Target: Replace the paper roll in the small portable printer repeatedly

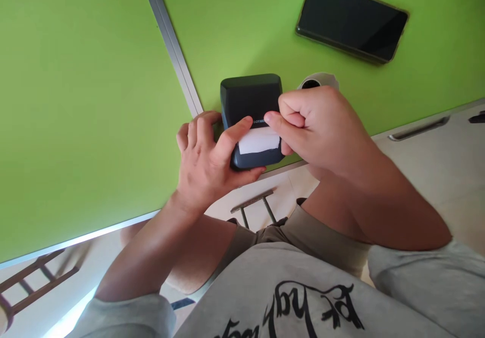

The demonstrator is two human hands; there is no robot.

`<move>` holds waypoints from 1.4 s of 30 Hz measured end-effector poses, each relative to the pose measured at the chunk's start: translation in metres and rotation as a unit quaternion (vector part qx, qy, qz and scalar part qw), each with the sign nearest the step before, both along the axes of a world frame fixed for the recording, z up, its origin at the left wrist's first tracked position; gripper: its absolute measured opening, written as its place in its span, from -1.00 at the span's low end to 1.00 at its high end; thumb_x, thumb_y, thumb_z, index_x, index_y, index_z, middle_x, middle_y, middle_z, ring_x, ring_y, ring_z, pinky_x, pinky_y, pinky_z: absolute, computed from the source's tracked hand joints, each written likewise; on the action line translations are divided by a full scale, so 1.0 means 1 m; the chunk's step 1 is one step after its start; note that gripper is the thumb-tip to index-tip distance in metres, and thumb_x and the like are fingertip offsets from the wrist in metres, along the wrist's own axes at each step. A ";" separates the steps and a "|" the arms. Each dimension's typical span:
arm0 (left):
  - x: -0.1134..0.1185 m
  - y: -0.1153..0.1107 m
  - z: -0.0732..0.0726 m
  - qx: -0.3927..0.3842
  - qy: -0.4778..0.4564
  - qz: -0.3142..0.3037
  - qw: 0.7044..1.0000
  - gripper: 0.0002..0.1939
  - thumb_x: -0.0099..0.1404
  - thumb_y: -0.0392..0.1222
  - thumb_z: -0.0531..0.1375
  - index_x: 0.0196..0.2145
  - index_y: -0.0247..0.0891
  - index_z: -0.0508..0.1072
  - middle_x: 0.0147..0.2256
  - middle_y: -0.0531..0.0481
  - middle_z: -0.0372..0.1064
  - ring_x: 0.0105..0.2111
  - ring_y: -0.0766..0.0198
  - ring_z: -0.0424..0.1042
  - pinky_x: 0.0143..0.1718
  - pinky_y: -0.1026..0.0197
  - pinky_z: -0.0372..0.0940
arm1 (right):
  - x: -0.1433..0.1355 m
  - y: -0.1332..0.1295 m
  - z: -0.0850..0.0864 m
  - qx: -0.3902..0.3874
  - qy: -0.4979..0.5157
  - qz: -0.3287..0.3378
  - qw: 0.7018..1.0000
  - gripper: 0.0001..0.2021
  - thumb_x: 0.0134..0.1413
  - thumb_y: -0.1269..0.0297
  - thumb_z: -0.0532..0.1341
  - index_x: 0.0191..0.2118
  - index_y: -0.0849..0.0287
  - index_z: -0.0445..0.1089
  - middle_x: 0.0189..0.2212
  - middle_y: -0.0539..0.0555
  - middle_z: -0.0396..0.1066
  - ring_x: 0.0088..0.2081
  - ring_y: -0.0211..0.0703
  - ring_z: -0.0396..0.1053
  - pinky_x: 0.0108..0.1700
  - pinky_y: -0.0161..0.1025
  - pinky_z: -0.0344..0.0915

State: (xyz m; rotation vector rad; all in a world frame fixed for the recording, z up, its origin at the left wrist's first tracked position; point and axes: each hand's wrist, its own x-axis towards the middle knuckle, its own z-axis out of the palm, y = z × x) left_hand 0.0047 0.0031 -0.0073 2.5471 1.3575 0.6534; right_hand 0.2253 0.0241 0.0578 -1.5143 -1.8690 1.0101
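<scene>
A dark, box-shaped device [250,98] with rounded corners stands at the near edge of the green table. White paper [259,141] lies across its near part, just below some small lettering. My left hand [212,156] is wrapped round the device's left side, its index finger on the top by the lettering and its thumb along the near side. My right hand [316,126] is closed at the device's right side, with the thumb tip at the paper's upper right corner. Whatever its curled fingers hold is hidden.
A black phone [352,19] in a clear-edged case lies at the back right. Behind my right hand is a white roll-like object [326,79] with a dark hole. A metal strip [172,45] crosses the green table [94,100]. A stool [38,277] stands at the lower left.
</scene>
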 end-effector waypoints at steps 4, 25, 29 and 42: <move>0.000 0.000 -0.002 -0.010 0.003 0.004 1.000 -0.15 0.24 0.51 0.23 0.33 0.04 0.28 0.11 -0.31 0.33 0.11 -0.27 0.35 0.12 -0.22 0.15 | -0.006 0.001 0.008 -0.024 -0.030 -0.001 0.999 -0.47 0.27 0.46 0.22 -0.58 0.10 -0.14 -0.80 -0.15 0.03 -0.67 -0.32 0.35 -0.61 -0.24 -0.04; 0.003 -0.002 0.006 -0.016 0.005 0.031 0.999 0.18 0.28 0.63 0.05 0.48 -0.38 0.03 0.20 -0.44 0.39 0.17 -0.27 0.43 0.20 -0.21 0.21 | 0.003 0.023 0.032 0.234 -0.272 -0.055 0.932 -0.69 0.46 0.18 0.02 -0.09 0.15 0.50 -0.15 0.07 0.54 -0.05 -0.02 0.53 0.02 -0.09 0.37; 0.003 -0.003 0.009 -0.033 0.002 0.027 0.999 0.15 0.26 0.62 0.11 0.45 -0.37 0.09 0.23 -0.46 0.38 0.21 -0.28 0.42 0.26 -0.19 0.19 | -0.007 0.041 0.044 0.106 -0.328 0.086 0.935 -0.66 0.32 0.35 0.14 0.15 0.24 0.42 0.06 0.15 0.48 0.10 0.11 0.47 0.13 0.02 0.39; -0.004 -0.008 0.007 -0.018 0.019 0.005 1.000 0.15 0.34 0.56 0.08 0.45 -0.56 0.10 0.22 -0.55 0.37 0.21 -0.28 0.42 0.30 -0.14 0.21 | -0.015 0.050 0.056 -0.026 -0.403 0.128 0.906 -0.72 0.23 0.17 0.28 0.03 0.02 0.35 -0.17 0.12 0.51 -0.14 0.28 0.48 0.10 0.29 0.24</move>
